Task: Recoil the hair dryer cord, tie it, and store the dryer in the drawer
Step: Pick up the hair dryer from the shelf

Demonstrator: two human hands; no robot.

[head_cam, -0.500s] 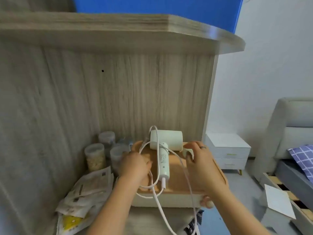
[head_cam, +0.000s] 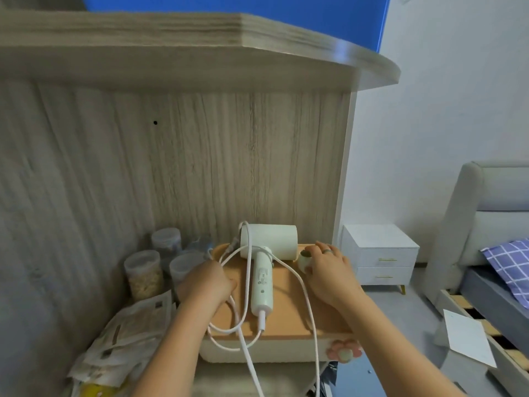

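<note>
Both hands are working over one white hair dryer lying on an orange-topped box. Left hand is curling around loops of the single white cord, while right hand is gripping the round white plug. Three clear jars are standing to the left, paper packets lying before them. One cord strand is trailing off the box's front edge.

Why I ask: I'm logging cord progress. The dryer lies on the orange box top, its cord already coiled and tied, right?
Not quite. In the head view the hair dryer lies on the orange box top, but its cord is loose, untied, and trails off the front edge.
</note>
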